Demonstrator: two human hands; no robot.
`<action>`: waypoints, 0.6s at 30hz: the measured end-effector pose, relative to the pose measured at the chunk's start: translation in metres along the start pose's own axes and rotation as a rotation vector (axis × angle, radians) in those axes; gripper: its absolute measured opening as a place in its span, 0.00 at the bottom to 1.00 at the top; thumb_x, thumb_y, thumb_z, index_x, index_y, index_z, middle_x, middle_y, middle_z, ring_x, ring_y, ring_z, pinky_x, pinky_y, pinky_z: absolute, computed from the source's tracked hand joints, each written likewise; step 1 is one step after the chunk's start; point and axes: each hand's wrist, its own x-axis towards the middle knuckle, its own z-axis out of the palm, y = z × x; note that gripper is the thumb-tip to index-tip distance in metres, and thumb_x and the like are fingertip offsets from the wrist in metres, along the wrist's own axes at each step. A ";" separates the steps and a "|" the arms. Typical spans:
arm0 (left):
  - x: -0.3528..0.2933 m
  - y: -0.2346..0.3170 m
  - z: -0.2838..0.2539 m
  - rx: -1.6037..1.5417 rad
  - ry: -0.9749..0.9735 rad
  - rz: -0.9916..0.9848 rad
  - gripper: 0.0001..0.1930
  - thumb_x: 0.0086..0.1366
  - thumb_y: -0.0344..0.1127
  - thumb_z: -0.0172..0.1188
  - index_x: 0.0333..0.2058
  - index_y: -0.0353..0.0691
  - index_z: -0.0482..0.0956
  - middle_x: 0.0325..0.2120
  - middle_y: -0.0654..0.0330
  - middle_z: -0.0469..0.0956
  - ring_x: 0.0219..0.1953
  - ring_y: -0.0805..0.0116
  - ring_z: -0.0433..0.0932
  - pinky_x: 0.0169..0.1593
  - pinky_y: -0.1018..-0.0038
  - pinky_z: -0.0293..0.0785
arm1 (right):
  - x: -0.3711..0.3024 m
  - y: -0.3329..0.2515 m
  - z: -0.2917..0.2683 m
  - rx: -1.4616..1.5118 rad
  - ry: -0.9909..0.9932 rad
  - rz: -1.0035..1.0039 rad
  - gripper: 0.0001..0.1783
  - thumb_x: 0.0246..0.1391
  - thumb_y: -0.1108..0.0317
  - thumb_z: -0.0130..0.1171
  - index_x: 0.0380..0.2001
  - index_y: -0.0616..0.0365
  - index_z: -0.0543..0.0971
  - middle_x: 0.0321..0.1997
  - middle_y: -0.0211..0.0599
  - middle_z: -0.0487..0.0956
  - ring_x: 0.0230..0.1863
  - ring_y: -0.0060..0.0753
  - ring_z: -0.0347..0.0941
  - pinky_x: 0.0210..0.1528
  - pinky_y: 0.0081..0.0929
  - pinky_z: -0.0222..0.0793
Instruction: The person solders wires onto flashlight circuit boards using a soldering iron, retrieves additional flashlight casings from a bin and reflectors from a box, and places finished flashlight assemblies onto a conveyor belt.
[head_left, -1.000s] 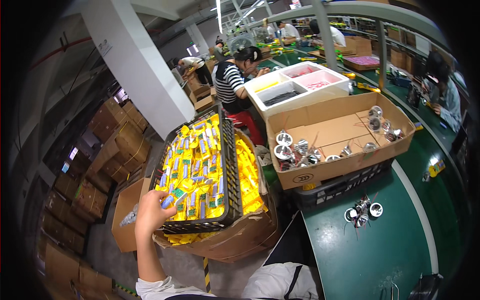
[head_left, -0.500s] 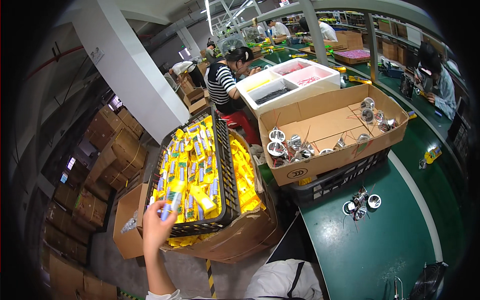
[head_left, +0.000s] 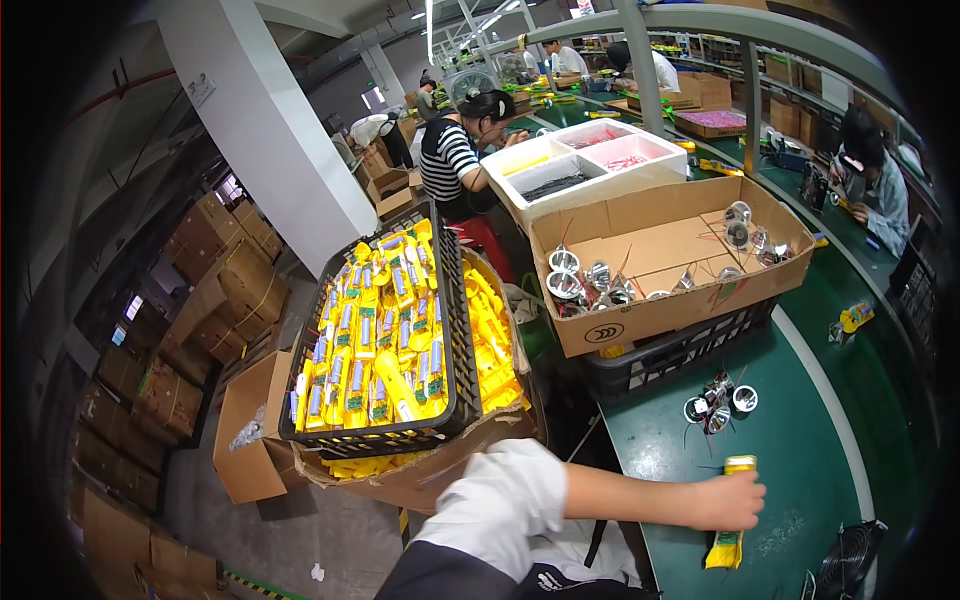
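Observation:
My left hand point(head_left: 728, 501) reaches across to the green bench point(head_left: 660, 450), its fingers closed around the middle of a yellow plastic flashlight housing point(head_left: 724, 552). Both ends of the housing show past the hand, with some green on the lower end. Just beyond it lies a small cluster of silver reflectors point(head_left: 718, 408) with thin wires. My right hand is out of view. At the left, a black plastic crate point(head_left: 463, 370) is heaped with similar yellow housings point(head_left: 395, 385); many carry purple-blue cylindrical cells and green boards.
Under the crate stands a large carton point(head_left: 440, 480) of yellow parts. An open cardboard box point(head_left: 640, 245) of reflectors rests on another black crate point(head_left: 690, 355). Behind it is a white divided foam box point(head_left: 590, 165). A person in stripes point(head_left: 455, 160) sits nearby. A black coil point(head_left: 850, 560) lies near right.
My left hand has moved from the crate, where it held a yellow piece with a cell, rightward to the bench. A yellow housing is now under it there.

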 end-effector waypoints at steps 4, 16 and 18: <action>-0.002 -0.001 -0.010 -0.032 0.313 0.141 0.12 0.48 0.32 0.57 0.34 0.43 0.72 0.34 0.59 0.73 0.47 0.62 0.68 0.57 0.59 0.58 | -0.019 -0.014 -0.004 0.194 -0.277 -0.057 0.21 0.49 0.47 0.52 0.36 0.53 0.73 0.31 0.32 0.73 0.33 0.31 0.69 0.37 0.39 0.66; -0.419 -0.007 -0.134 -0.273 0.154 -2.180 0.33 0.52 0.47 0.59 0.44 0.20 0.63 0.34 0.38 0.73 0.30 0.51 0.76 0.34 0.64 0.73 | -0.135 -0.067 0.192 -0.270 -0.108 -0.486 0.20 0.52 0.49 0.49 0.35 0.57 0.73 0.31 0.38 0.73 0.31 0.36 0.69 0.34 0.38 0.65; -0.425 -0.018 -0.121 -0.449 0.147 -2.250 0.42 0.49 0.49 0.62 0.49 0.18 0.54 0.29 0.41 0.75 0.25 0.56 0.77 0.27 0.69 0.74 | -0.126 -0.065 0.193 -0.347 -0.092 -0.583 0.20 0.53 0.50 0.49 0.35 0.58 0.73 0.31 0.39 0.73 0.31 0.37 0.69 0.33 0.38 0.65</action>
